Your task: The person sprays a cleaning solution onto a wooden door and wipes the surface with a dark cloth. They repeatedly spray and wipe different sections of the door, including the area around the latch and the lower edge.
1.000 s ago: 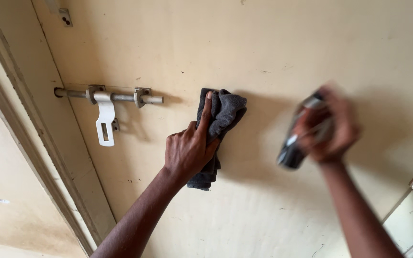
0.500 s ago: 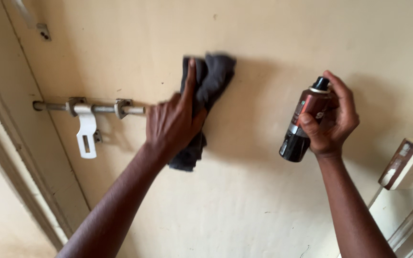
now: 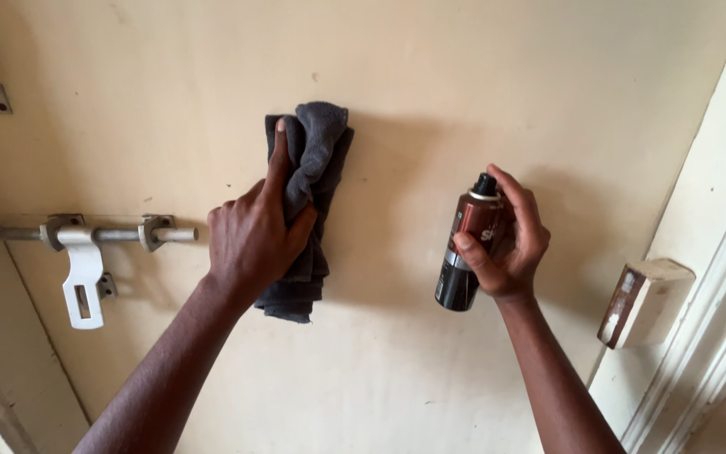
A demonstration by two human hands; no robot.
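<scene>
The left hand (image 3: 254, 240) presses a dark grey cloth (image 3: 308, 202) flat against the cream door (image 3: 430, 76), just left of the frame's centre. The hand is clamped on the cloth, index finger stretched straight up along it and thumb hooked round its right edge. The cloth is bunched into a long fold whose long axis runs nearly upright, from its rounded top in the upper middle of the frame down to a ragged end below the hand, so most of its length lies above and to the right of the knuckles. The right hand (image 3: 510, 248) sits right of centre, closed around a dark brown spray can (image 3: 468, 248) with a black nozzle; the can tilts slightly, nozzle at the upper right and base at the lower left, and the forefinger curls over the top near the nozzle. Whether the nozzle is pressed cannot be told. The hands are well apart, with a bare stretch of door between cloth and can; the can's base points toward the cloth's lower end. At the left edge of the frame a metal sliding bolt (image 3: 86, 234) lies horizontal with its hasp hanging down, near the left wrist but not touched. At the right, a small wooden block (image 3: 644, 303) sits by the white door frame (image 3: 716, 277).
</scene>
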